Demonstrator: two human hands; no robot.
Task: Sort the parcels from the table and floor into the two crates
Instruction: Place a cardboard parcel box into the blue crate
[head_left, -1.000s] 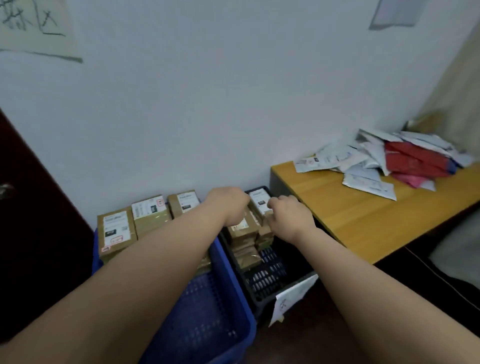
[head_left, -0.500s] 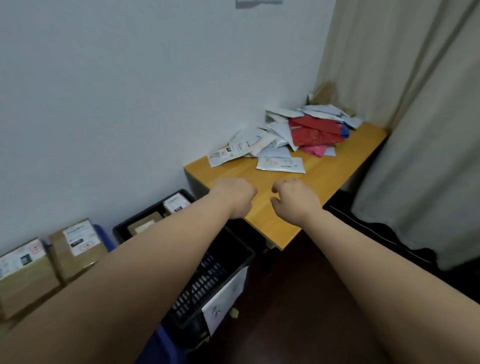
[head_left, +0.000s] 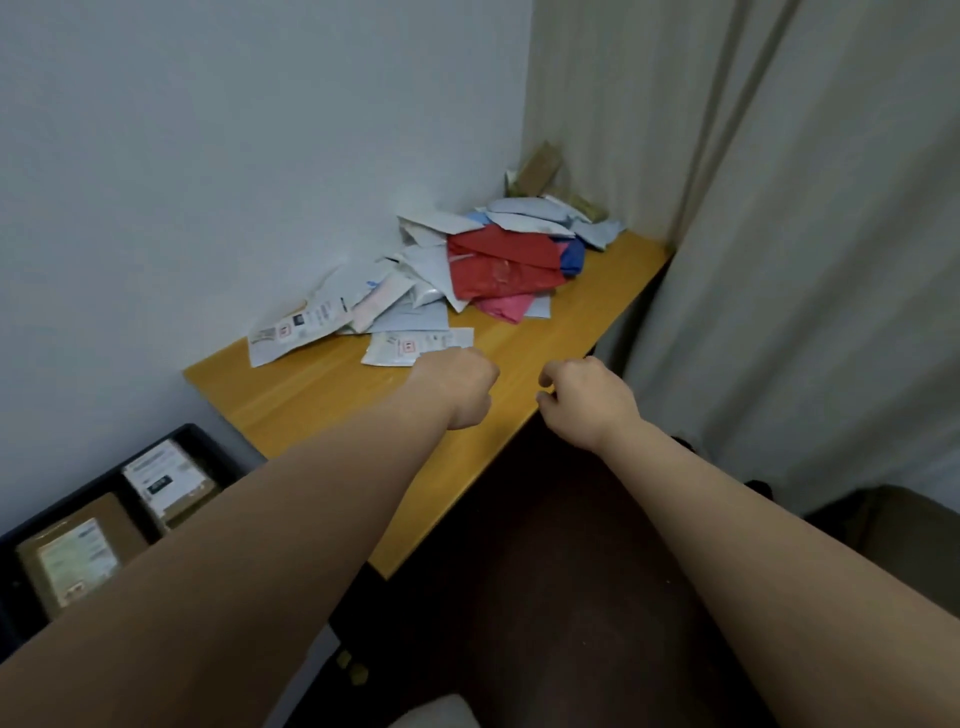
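From the head view, both arms are reaching out over the wooden table (head_left: 332, 384). The left hand (head_left: 460, 387) and right hand (head_left: 584, 402) are hovering apart, fingers curled, holding nothing. Ahead, a pile of mailer parcels (head_left: 467, 275) is waiting against the wall. Lower left, the dark crate (head_left: 192, 434) is already carrying boxed parcels (head_left: 166, 480), so plenty is looking left to sort.

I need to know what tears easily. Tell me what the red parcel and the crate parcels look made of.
Red parcel: seemingly thin plastic film, glossy and creased. Crate parcels: apparently brown cardboard, matte, with square edges and white paper labels.
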